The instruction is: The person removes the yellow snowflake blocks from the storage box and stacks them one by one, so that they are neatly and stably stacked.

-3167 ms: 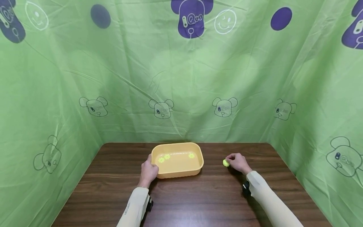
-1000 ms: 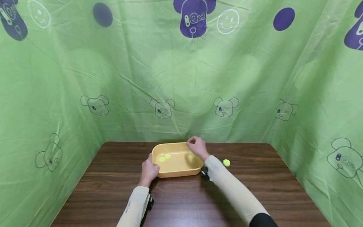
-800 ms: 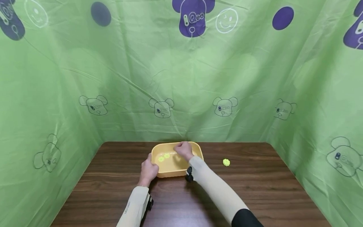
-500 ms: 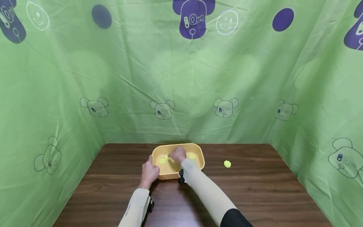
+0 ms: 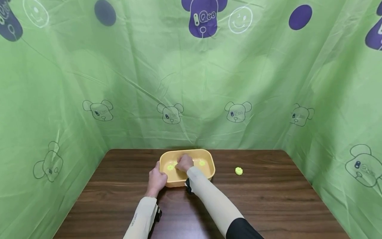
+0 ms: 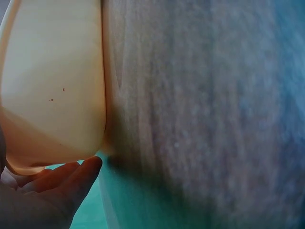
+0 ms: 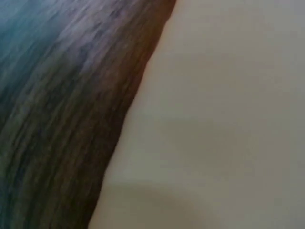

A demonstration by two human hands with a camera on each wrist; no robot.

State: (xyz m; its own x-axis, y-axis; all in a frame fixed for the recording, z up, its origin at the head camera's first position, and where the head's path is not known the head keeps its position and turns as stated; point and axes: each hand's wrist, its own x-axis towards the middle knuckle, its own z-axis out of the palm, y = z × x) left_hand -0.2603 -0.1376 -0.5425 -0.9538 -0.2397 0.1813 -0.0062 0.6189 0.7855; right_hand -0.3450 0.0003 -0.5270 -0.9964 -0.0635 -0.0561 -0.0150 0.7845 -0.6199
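A shallow yellow plastic basin [image 5: 191, 183] with rounded corners stands on the table. Its left end is in the grip of my left hand [image 5: 157, 181]; the left wrist view shows those fingers [image 6: 76, 183] along the basin's outer wall. Inside it lie small yellow-green flower-shaped pieces: one [image 5: 170, 167] at the left, another [image 5: 174, 164] beside it, and a third [image 5: 202, 163] at the right. My right hand [image 5: 185, 162] reaches down into the basin, fingertips right at the middle piece and partly covering it. I cannot tell whether they pinch it.
One more flower-shaped piece [image 5: 238, 171] lies on the dark wooden table [image 5: 268, 192], right of the basin. Green printed cloth [image 5: 203, 76] hangs behind the table and at both sides. The basin's outer wall [image 7: 205, 119] fills much of the right wrist view.
My right hand has left the flower-shaped piece at the right on the table and moved left into the basin, down to the middle piece. My left hand keeps its grip on the basin.
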